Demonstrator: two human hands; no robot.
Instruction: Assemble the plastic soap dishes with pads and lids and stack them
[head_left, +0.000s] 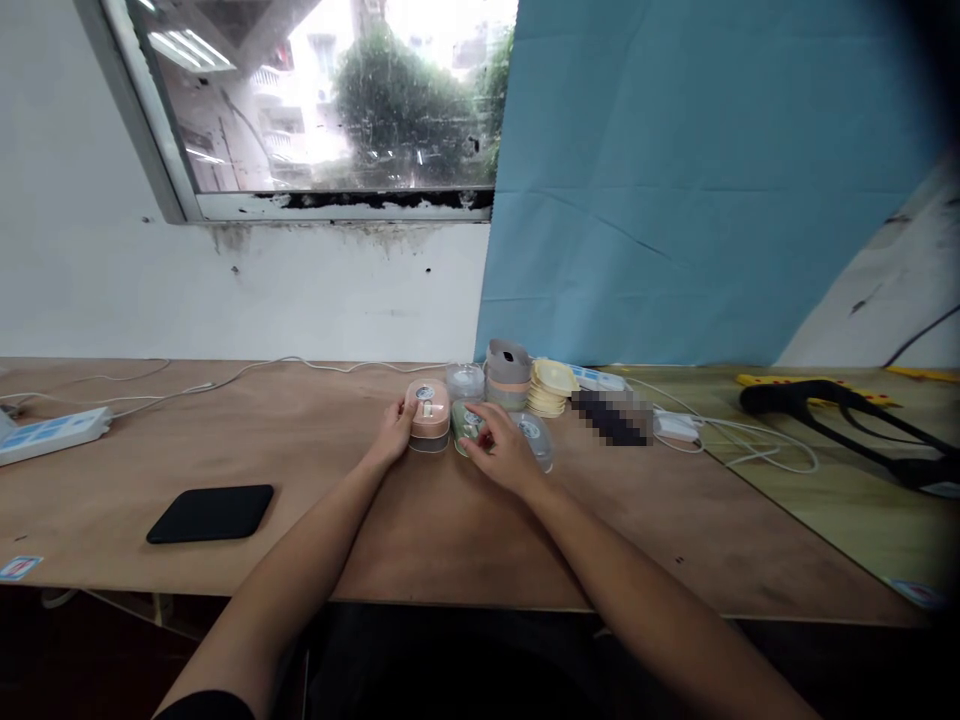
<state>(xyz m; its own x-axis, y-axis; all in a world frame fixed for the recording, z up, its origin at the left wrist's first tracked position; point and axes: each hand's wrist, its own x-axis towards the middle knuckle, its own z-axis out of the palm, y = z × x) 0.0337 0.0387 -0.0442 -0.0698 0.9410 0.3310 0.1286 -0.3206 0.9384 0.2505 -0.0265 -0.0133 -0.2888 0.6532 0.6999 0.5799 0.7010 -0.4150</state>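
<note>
My left hand (394, 432) is closed around the left side of a pink rounded box (430, 422) with a round label on its clear lid. The pink box sits on top of a grey piece, whose rim shows underneath. My right hand (507, 450) reaches over a small green box (460, 421) with a similar label, thumb and forefinger on it. Part of the green box is hidden by that hand. A grey box with a clear lid (535, 440) lies just beyond my right hand's knuckles. Behind the hands stand clear lids (465, 381).
A stack of grey containers (506, 365) and a pile of yellow lids (553, 385) stand at the back. Power strips (56, 434), white cables and a charger (676, 426) lie around. A black flat case (210, 513) is left; a black strapped object (832, 425) is right.
</note>
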